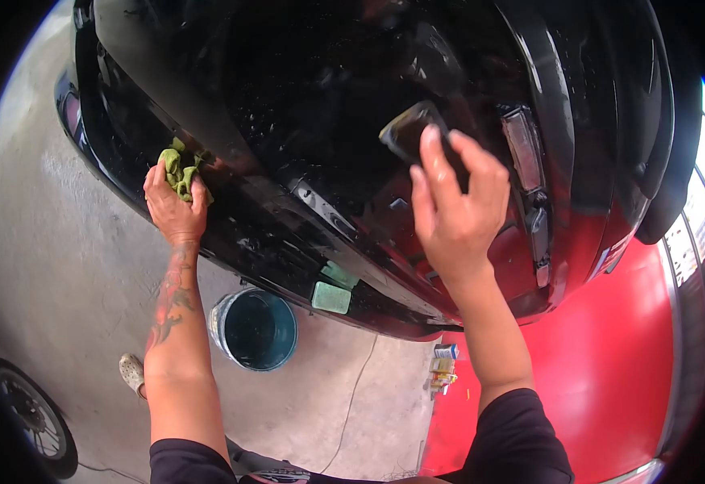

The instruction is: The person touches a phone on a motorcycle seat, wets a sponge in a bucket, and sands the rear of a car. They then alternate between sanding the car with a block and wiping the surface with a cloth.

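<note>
My left hand (pixel 176 206) is closed around a crumpled yellow-green cloth (pixel 176 171) and presses it against the lower bodywork of a glossy black car (pixel 304 89). Higher up and to the right, my right hand (pixel 463 198) has its fingers on a dark flat block (pixel 417 129) with a yellowish edge, held against the wet, shiny panel. The block's underside is hidden, and its exact kind cannot be made out. A pale green rectangular block (pixel 331 298) rests on the bumper ledge between my arms, mirrored in the paint. Water drops dot the panel.
A blue bucket (pixel 293 343) with dark liquid stands on the concrete floor below the bumper. Small containers (pixel 443 371) sit beside a red floor area (pixel 562 379). A thin cable (pixel 355 393) crosses the floor. A wheel (pixel 36 415) is at lower left, near a clog (pixel 131 373).
</note>
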Demonstrator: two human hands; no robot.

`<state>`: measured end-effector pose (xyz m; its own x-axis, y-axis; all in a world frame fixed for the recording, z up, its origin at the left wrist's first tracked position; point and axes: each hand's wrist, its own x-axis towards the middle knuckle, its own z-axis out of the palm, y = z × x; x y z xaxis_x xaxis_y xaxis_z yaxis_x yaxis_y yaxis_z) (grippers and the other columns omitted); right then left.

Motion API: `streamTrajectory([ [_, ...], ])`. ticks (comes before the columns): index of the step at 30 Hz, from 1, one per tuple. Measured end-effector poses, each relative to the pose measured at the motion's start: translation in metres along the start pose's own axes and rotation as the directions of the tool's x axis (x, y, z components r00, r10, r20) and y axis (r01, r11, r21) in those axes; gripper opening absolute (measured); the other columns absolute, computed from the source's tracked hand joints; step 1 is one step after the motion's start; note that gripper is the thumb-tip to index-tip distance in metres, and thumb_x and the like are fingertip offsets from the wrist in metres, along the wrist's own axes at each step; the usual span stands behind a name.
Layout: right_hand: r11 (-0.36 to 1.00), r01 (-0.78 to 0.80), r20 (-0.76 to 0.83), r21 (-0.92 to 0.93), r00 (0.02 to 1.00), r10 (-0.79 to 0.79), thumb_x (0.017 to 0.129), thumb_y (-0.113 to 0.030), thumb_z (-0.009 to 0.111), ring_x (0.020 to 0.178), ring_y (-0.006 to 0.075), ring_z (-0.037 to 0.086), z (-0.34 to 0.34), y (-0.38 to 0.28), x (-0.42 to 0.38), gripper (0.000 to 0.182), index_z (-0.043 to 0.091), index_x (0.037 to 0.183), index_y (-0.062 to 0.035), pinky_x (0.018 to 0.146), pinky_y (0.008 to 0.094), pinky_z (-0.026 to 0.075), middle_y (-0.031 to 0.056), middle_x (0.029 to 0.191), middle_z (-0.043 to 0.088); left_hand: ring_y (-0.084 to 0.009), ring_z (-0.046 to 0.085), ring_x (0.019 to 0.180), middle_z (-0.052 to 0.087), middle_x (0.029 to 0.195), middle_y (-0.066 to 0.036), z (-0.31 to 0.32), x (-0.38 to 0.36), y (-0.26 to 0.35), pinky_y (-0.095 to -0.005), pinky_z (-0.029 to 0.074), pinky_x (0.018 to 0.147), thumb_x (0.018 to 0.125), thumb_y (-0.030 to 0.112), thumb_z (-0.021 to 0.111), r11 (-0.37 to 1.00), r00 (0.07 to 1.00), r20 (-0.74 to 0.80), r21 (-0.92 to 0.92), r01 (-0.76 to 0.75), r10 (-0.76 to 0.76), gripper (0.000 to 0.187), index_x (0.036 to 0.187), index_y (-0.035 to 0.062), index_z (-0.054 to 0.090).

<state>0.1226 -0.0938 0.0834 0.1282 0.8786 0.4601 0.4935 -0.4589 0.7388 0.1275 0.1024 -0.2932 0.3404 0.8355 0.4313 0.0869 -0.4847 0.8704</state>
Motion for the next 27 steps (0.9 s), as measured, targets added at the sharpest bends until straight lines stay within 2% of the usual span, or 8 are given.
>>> streamTrajectory([
  [4, 0.992, 0.076, 0.028, 0.097, 0.996, -0.079, 0.079, -0.013, 0.083, 0.094, 0.0254, 0.063, 0.002, 0.001, -0.011, 0.050, 0.076, 0.128, -0.0205, 0.071, 0.0357, 0.047, 0.0048, 0.119, 0.067, -0.0373, 0.052, 0.134, 0.054, 0.142, -0.017, 0.000, 0.000, -0.002, -0.0483, 0.042, 0.112, 0.087, 0.031, 0.076, 1.000, 1.000, 0.003, 0.008, 0.006, -0.006, 0.069, 0.147, 0.0090, 0.049],
  [8, 0.991, 0.103, -0.069, 0.082, 0.993, -0.097, 0.075, -0.011, 0.083, 0.094, 0.0263, 0.062, 0.018, -0.001, 0.043, 0.061, 0.071, 0.134, -0.0202, 0.069, 0.0380, 0.048, 0.0064, 0.120, 0.064, -0.0379, 0.053, 0.132, 0.054, 0.141, -0.017, -0.001, -0.001, -0.001, -0.0486, 0.042, 0.112, 0.086, 0.031, 0.075, 1.000, 1.000, 0.000, 0.009, 0.007, -0.007, 0.069, 0.146, 0.0094, 0.049],
  [13, 0.979, 0.181, 0.020, 0.094, 0.983, -0.183, 0.082, -0.013, 0.078, 0.091, 0.0239, 0.063, 0.012, -0.013, 0.017, 0.044, 0.076, 0.124, -0.0211, 0.067, 0.0342, 0.045, 0.0053, 0.116, 0.067, -0.0381, 0.053, 0.132, 0.054, 0.141, -0.018, 0.000, 0.000, -0.001, -0.0490, 0.042, 0.112, 0.085, 0.032, 0.076, 1.000, 1.000, -0.003, 0.002, 0.007, -0.007, 0.070, 0.146, 0.0094, 0.049],
  [16, 0.966, 0.227, 0.018, 0.128, 0.973, -0.231, 0.081, -0.011, 0.077, 0.090, 0.0235, 0.063, 0.014, -0.011, 0.030, 0.045, 0.076, 0.126, -0.0200, 0.066, 0.0345, 0.045, 0.0059, 0.115, 0.066, -0.0383, 0.053, 0.133, 0.054, 0.141, -0.018, 0.000, 0.000, 0.000, -0.0491, 0.042, 0.112, 0.085, 0.032, 0.076, 1.000, 1.000, -0.006, 0.012, 0.017, -0.017, 0.070, 0.146, 0.0094, 0.049],
  [18, 0.973, 0.197, -0.078, 0.116, 0.979, -0.189, 0.078, -0.010, 0.079, 0.090, 0.0242, 0.063, 0.027, -0.011, 0.057, 0.049, 0.075, 0.126, -0.0193, 0.066, 0.0356, 0.046, 0.0060, 0.116, 0.065, -0.0385, 0.052, 0.133, 0.054, 0.141, -0.018, 0.000, -0.001, 0.000, -0.0492, 0.042, 0.112, 0.085, 0.032, 0.076, 1.000, 1.000, -0.007, 0.016, 0.018, -0.018, 0.070, 0.146, 0.0094, 0.049],
  [21, 0.978, 0.157, -0.097, 0.140, 0.985, -0.145, 0.074, -0.009, 0.081, 0.091, 0.0241, 0.063, 0.033, -0.018, 0.070, 0.051, 0.074, 0.124, -0.0175, 0.066, 0.0368, 0.047, 0.0059, 0.118, 0.065, -0.0387, 0.052, 0.133, 0.053, 0.142, -0.017, 0.000, -0.001, 0.000, -0.0494, 0.042, 0.112, 0.086, 0.031, 0.076, 1.000, 1.000, 0.004, 0.008, 0.012, -0.012, 0.070, 0.146, 0.0094, 0.049],
  [24, 0.959, 0.224, -0.034, 0.172, 0.975, -0.221, 0.079, -0.012, 0.077, 0.085, 0.0213, 0.062, 0.031, -0.035, 0.043, 0.039, 0.076, 0.118, -0.0165, 0.062, 0.0325, 0.043, 0.0038, 0.113, 0.066, -0.0387, 0.052, 0.133, 0.053, 0.142, -0.017, -0.001, 0.000, -0.001, -0.0497, 0.042, 0.112, 0.086, 0.031, 0.076, 1.000, 1.000, 0.011, 0.002, 0.013, -0.013, 0.070, 0.147, 0.0093, 0.048],
  [27, 0.957, 0.201, -0.027, 0.209, 0.980, -0.199, 0.076, -0.012, 0.080, 0.084, 0.0227, 0.062, 0.029, -0.034, 0.049, 0.041, 0.076, 0.117, -0.0159, 0.062, 0.0340, 0.044, 0.0036, 0.113, 0.065, -0.0386, 0.052, 0.133, 0.054, 0.142, -0.018, -0.002, 0.001, 0.000, -0.0493, 0.042, 0.112, 0.087, 0.031, 0.075, 1.000, 1.000, 0.006, 0.010, 0.013, -0.013, 0.069, 0.147, 0.0091, 0.048],
])
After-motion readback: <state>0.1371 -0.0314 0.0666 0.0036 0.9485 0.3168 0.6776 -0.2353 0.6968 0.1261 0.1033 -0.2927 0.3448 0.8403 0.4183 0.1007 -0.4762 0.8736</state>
